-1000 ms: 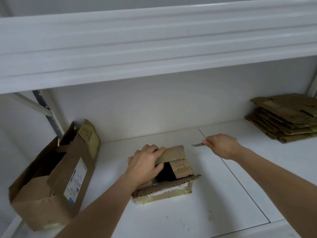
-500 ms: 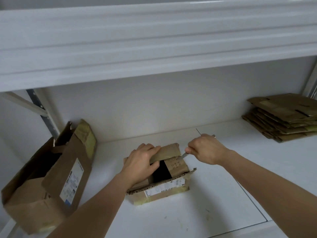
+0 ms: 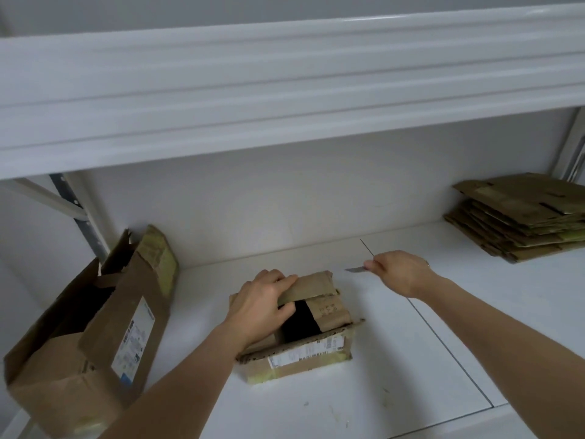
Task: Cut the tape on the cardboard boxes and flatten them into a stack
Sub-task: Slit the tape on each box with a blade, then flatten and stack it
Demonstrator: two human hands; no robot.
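Small box [image 3: 297, 331] sat on the white shelf [image 3: 395, 391], roughly centre, top flaps partly open with a dark gap showing inside. White label with barcode on its near side, yellowish tape along the lower edge.

Left hand [image 3: 262, 307] was on the box's top: fingers [image 3: 278, 280] curled over the far flap, thumb under its edge, gripping it. Flap was lifted and tilted.

Right hand [image 3: 402, 272] was up and to the right of the box, clear of it, above the shelf. Its fingers were closed around a blade [image 3: 356, 269], pinched near the handle end. Blade tip pointed left, toward the box, not touching cardboard. Can't tell what kind of knife, handle hidden in the hand.

Big box [image 3: 85, 337] stood at the left end of the shelf, leaning, top flaps open and torn, white shipping label on the side facing right. Well apart from the small box.

Stack [image 3: 522, 217] of flattened cardboard lay at the far right of the shelf, against the back wall, several layers, edges uneven. Well apart from both hands.

Upper shelf [image 3: 285, 90] ran across the top of the view. A seam line ran across the lower shelf surface, passing under the right forearm.
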